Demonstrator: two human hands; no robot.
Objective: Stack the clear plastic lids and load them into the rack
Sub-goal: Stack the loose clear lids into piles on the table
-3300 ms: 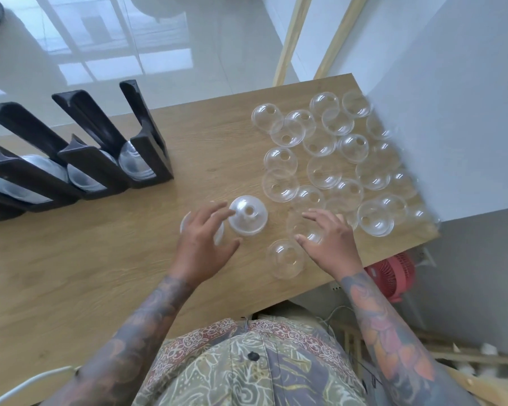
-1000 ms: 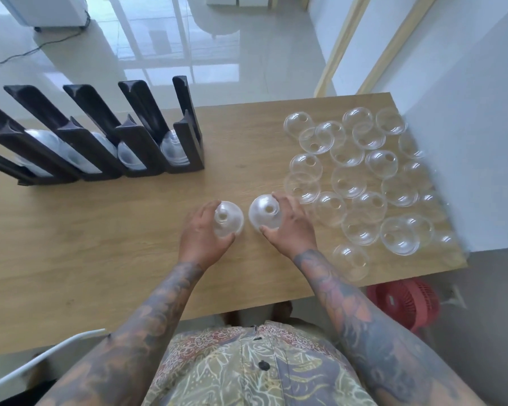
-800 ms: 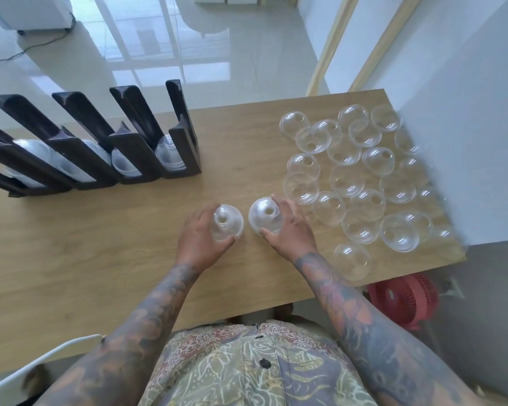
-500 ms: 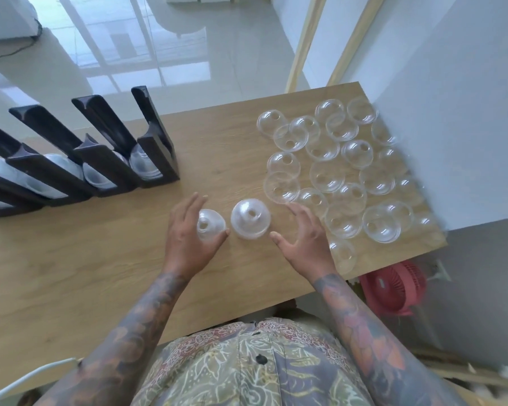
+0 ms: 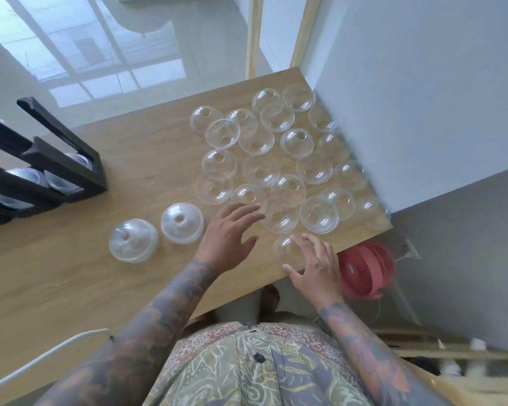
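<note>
Two stacks of clear dome lids stand on the wooden table [image 5: 71, 288]: one stack [image 5: 133, 240] at the left and a second stack [image 5: 182, 223] just right of it. Several loose clear lids [image 5: 260, 170] are spread over the table's right part. My left hand [image 5: 228, 235] hovers open, fingers spread, to the right of the stacks, with its fingertips at the nearest loose lids. My right hand [image 5: 314, 266] is open over a single lid [image 5: 285, 247] at the table's front edge. The black rack [image 5: 56, 171] stands at the left with lids in its slots.
A pink fan [image 5: 367, 269] sits on the floor below the table's right front corner. A grey wall runs along the table's right edge. A white cable [image 5: 41, 358] crosses the lower left.
Both hands have let go of the two lid stacks and moved right toward the loose lids. The view has swung right, so the stacks and rack now sit further left.
</note>
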